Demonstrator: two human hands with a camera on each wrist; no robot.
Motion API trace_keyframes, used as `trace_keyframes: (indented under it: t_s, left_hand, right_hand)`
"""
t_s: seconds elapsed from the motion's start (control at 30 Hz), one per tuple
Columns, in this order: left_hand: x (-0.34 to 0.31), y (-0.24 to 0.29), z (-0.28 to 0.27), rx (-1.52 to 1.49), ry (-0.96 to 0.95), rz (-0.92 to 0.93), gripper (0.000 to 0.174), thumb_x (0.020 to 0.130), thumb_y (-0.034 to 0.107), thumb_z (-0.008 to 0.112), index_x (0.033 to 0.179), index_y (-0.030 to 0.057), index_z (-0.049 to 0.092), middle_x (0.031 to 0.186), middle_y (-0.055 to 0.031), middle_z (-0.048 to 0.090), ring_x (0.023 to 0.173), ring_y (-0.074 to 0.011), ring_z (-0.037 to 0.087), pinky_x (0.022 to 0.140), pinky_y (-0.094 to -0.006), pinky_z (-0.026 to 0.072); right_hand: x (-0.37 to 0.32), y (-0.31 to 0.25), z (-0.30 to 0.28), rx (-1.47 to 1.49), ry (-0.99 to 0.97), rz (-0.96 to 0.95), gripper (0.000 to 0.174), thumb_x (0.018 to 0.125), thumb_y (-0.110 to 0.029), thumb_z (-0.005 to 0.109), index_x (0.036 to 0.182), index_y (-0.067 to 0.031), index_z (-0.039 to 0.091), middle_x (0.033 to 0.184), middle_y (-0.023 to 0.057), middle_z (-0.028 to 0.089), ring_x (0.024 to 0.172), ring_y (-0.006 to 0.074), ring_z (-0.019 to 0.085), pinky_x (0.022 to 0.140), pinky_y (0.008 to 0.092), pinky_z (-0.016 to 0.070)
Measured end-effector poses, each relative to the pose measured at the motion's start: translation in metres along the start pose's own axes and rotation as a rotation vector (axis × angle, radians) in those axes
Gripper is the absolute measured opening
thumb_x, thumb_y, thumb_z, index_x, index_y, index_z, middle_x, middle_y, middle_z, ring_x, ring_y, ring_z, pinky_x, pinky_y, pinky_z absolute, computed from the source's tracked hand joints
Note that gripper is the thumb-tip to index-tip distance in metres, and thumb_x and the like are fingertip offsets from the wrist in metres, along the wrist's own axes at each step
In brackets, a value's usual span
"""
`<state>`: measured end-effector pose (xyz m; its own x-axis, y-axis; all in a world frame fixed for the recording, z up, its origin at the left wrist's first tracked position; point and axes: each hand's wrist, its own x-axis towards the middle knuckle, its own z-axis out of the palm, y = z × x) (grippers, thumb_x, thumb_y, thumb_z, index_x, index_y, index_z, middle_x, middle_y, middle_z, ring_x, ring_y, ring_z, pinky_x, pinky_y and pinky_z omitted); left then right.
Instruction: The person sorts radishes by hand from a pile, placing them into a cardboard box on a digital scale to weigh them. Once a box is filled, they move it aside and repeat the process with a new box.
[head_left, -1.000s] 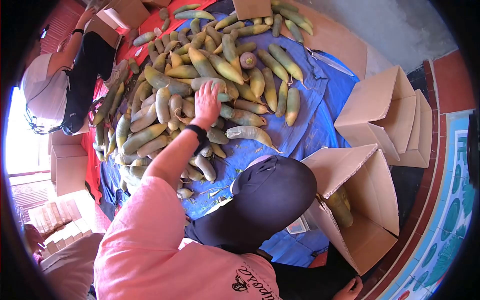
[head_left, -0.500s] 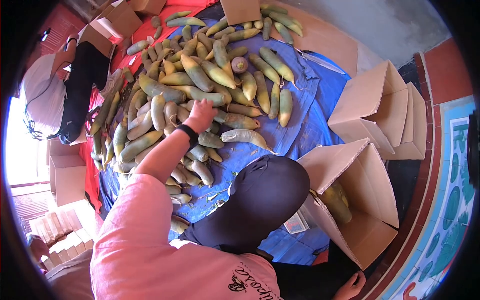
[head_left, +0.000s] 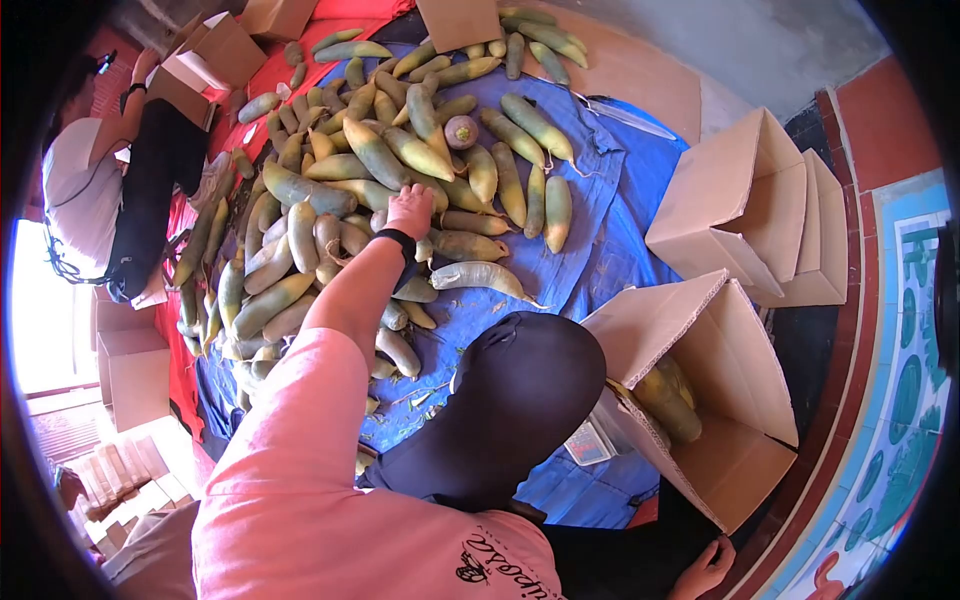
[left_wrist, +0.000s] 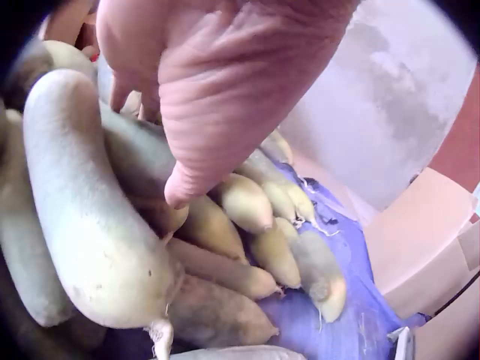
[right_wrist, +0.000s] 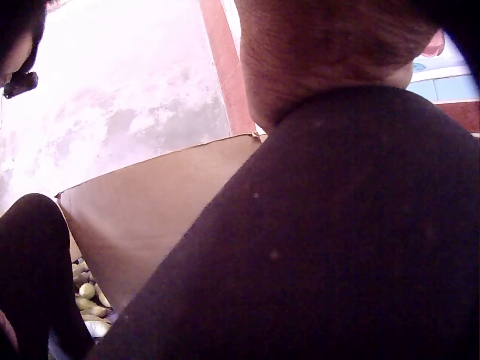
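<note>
My left hand (head_left: 410, 212) reaches into a big heap of green radishes (head_left: 380, 155). In the left wrist view the hand (left_wrist: 217, 90) grips a green radish (left_wrist: 131, 146), thumb on the near side and fingertips on the far side, its palm hiding part of it. A fat pale-green radish (left_wrist: 97, 210) lies right beside that one. My right hand (head_left: 705, 570) rests low at the right, fingers loosely curled by the bottom corner of an open cardboard box (head_left: 750, 395). Several green radishes (head_left: 668, 405) lie inside this box. In the right wrist view dark trousers hide much of the right hand.
The heap lies on a blue tarp (head_left: 600, 215). Another open cardboard box (head_left: 745, 205) stands by the tiled wall edge. My dark-trousered knee (head_left: 540, 390) is between heap and near box. A person in white (head_left: 85, 190) bends at the far left, near more boxes (head_left: 215, 60).
My left hand has dropped from flat over the radishes to curled fingers gripping among them. The head view has shifted slightly. My right hand stays by the box corner.
</note>
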<state>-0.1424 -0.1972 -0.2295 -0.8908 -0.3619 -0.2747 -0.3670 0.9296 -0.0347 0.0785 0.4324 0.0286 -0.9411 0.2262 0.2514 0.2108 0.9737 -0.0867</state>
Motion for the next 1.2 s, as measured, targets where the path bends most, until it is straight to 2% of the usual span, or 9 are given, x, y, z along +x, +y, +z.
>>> trace_keyframes:
  t_s: [0.1, 0.37, 0.43, 0.57, 0.77, 0.83, 0.97, 1.03, 1.2]
  left_hand:
    - [-0.003, 0.005, -0.009, 0.206, 0.037, 0.023, 0.025, 0.077, 0.014, 0.056, 0.102, 0.015, 0.057, 0.112, -0.0068, 0.05, 0.106, -0.0254, 0.048, 0.084, -0.0406, 0.043]
    - [-0.041, -0.011, -0.004, 0.245, 0.15, 0.144, 0.023, 0.076, 0.009, 0.057, 0.099, 0.0102, 0.054, 0.096, -0.0072, 0.056, 0.095, -0.0257, 0.053, 0.079, -0.0359, 0.0459]
    - [-0.065, -0.019, -0.019, 0.08, 0.165, 0.221, 0.035, 0.072, 0.008, 0.061, 0.106, 0.0053, 0.051, 0.104, -0.0133, 0.054, 0.101, -0.0311, 0.052, 0.084, -0.0374, 0.0451]
    - [-0.117, -0.035, -0.054, -0.428, 0.389, 0.066, 0.054, 0.067, 0.014, 0.072, 0.115, 0.0077, 0.048, 0.111, -0.0159, 0.056, 0.105, -0.035, 0.052, 0.09, -0.0401, 0.0422]
    - [-0.159, -0.057, -0.104, -0.959, 0.674, -0.117, 0.044, 0.074, 0.015, 0.072, 0.112, 0.0012, 0.053, 0.094, -0.0086, 0.061, 0.083, -0.0172, 0.057, 0.077, -0.0282, 0.0459]
    - [-0.18, -0.044, -0.142, -1.46, 0.564, -0.148, 0.041, 0.079, 0.018, 0.069, 0.113, 0.0002, 0.053, 0.095, -0.0061, 0.061, 0.082, -0.0152, 0.058, 0.074, -0.0261, 0.0468]
    - [-0.211, -0.013, -0.2, -1.709, 0.557, -0.022, 0.034, 0.086, 0.019, 0.061, 0.114, 0.001, 0.053, 0.102, -0.006, 0.062, 0.088, -0.0128, 0.06, 0.077, -0.0255, 0.048]
    - [-0.219, 0.003, -0.222, -1.885, 0.526, 0.18, 0.031, 0.088, 0.019, 0.059, 0.113, 0.0014, 0.054, 0.103, -0.0066, 0.062, 0.091, -0.0145, 0.061, 0.08, -0.0289, 0.0489]
    - [-0.233, 0.064, -0.26, -2.057, 0.231, 0.523, 0.032, 0.089, 0.02, 0.056, 0.114, 0.0007, 0.054, 0.116, -0.0108, 0.058, 0.107, -0.0227, 0.056, 0.095, -0.0413, 0.0433]
  right_hand:
    - [0.001, -0.003, -0.002, 0.001, -0.024, 0.023, 0.026, 0.087, -0.022, 0.058, 0.093, 0.0032, 0.064, 0.091, 0.0187, 0.064, 0.084, 0.0337, 0.06, 0.077, 0.0398, 0.0476]
    - [0.002, -0.002, 0.0, 0.013, 0.012, -0.007, 0.027, 0.087, -0.024, 0.059, 0.092, 0.0024, 0.065, 0.09, 0.018, 0.064, 0.082, 0.0335, 0.06, 0.076, 0.0403, 0.0478]
    - [0.003, -0.005, -0.001, 0.011, 0.007, 0.01, 0.027, 0.087, -0.024, 0.058, 0.092, 0.0023, 0.065, 0.09, 0.0178, 0.064, 0.082, 0.0334, 0.06, 0.075, 0.0404, 0.0479]
    - [0.003, -0.01, -0.004, 0.028, 0.012, 0.031, 0.027, 0.087, -0.024, 0.059, 0.093, 0.0013, 0.065, 0.091, 0.0171, 0.065, 0.082, 0.0337, 0.061, 0.076, 0.0403, 0.0479]
    - [-0.012, 0.03, 0.013, 0.12, 0.024, 0.038, 0.015, 0.086, -0.01, 0.053, 0.093, 0.002, 0.058, 0.092, 0.0146, 0.06, 0.089, 0.0299, 0.056, 0.081, 0.037, 0.0425]
    - [-0.015, 0.031, 0.013, 0.124, 0.048, 0.034, 0.014, 0.085, -0.01, 0.053, 0.092, 0.0016, 0.058, 0.092, 0.0142, 0.059, 0.089, 0.0304, 0.055, 0.081, 0.0377, 0.0419]
    - [-0.019, 0.035, 0.014, 0.138, 0.079, 0.042, 0.013, 0.083, -0.009, 0.055, 0.092, 0.0005, 0.059, 0.094, 0.0144, 0.059, 0.091, 0.032, 0.054, 0.081, 0.0393, 0.0419]
    - [-0.02, 0.03, 0.011, 0.182, 0.088, 0.083, 0.013, 0.082, -0.008, 0.055, 0.091, 0.0001, 0.059, 0.094, 0.0144, 0.059, 0.091, 0.0319, 0.054, 0.081, 0.0393, 0.0423]
    - [-0.022, 0.03, 0.008, 0.227, 0.146, 0.103, 0.013, 0.081, -0.008, 0.057, 0.091, 0.0005, 0.059, 0.091, 0.0146, 0.06, 0.089, 0.0318, 0.055, 0.081, 0.0382, 0.0433]
